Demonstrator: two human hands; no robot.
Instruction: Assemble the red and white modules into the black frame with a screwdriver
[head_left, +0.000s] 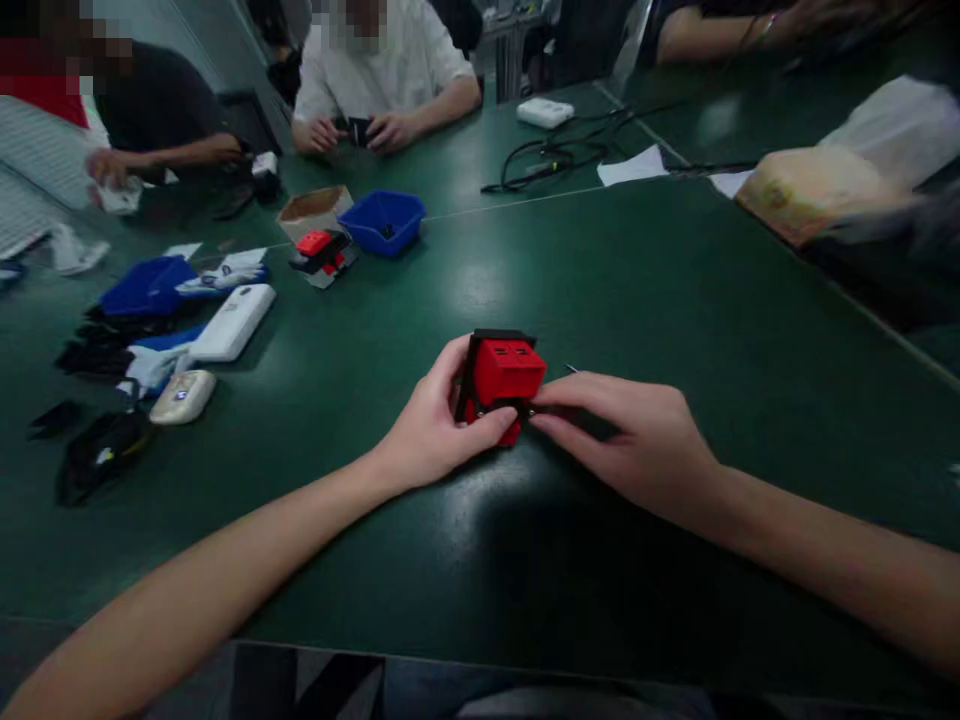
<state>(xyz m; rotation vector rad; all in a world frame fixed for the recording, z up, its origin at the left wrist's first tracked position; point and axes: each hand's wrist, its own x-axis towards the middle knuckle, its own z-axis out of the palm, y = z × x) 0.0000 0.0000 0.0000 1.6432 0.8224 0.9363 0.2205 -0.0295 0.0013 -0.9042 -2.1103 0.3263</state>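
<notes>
In the head view, a red block-shaped part with a black plate point(510, 370) is held upright just above the table, with two small dark slots in its top. My left hand point(442, 415) grips it from the left, the thumb across its lower front and the fingers hidden behind the plate. My right hand point(634, 430) is closed in a pinch at the part's lower right side. A small dark tip shows at those fingertips, too small to name. A thin dark sliver pokes out above the right index finger.
On the green table point(360, 570), a blue bin point(384, 222), a cardboard box point(315, 212) and a similar red-and-black part point(324, 257) stand farther back. Leftward lie a white box point(234, 322), gloves and a pale case point(183, 397). Black cables point(551, 160) lie beyond. Several people sit around.
</notes>
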